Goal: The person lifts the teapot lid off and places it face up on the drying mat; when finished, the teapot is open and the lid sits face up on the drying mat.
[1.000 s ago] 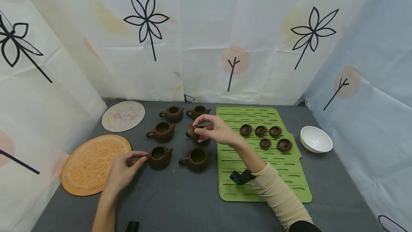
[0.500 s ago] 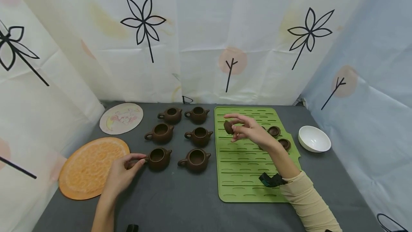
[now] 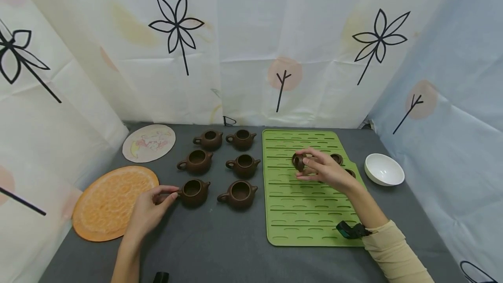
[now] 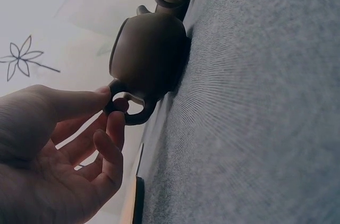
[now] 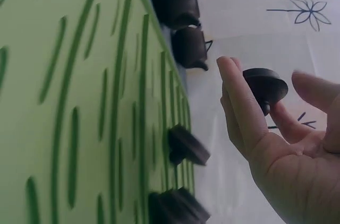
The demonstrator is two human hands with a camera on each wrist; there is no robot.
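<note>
Small brown clay teapot lid (image 3: 298, 161) sits pinched in the right hand (image 3: 326, 171) above the green ribbed silicone mat (image 3: 302, 213), beside other lids. The left hand (image 3: 151, 208) pinches the handle of the nearest lidless brown clay teapot (image 3: 193, 191) on the grey desk (image 3: 220, 248).

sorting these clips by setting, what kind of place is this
Probably a staged tabletop recording booth, not a real kitchen: printed sheets hang as walls round a grey table, where six lidless teapots stand in rows beside a green mat holding their lids.
</note>
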